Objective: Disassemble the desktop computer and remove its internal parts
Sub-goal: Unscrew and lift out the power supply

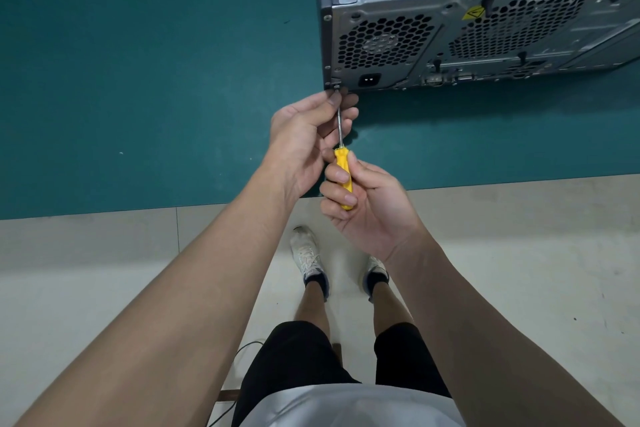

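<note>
A grey desktop computer case [485, 31] lies on its side on the green table mat [138, 80], its rear panel with honeycomb vents and a power socket [369, 80] facing me. A yellow-handled screwdriver [343, 177] points up at a screw [335, 87] at the lower left corner of the rear panel. My right hand [363, 204] grips the yellow handle. My left hand [308, 139] pinches the metal shaft near the tip, just below the screw.
The mat's front edge [207, 206] runs across the view, with a pale tiled floor [104, 288] below it. My legs and white shoes [306, 253] stand under the hands. A thin dark cable [242, 350] lies on the floor near my left leg.
</note>
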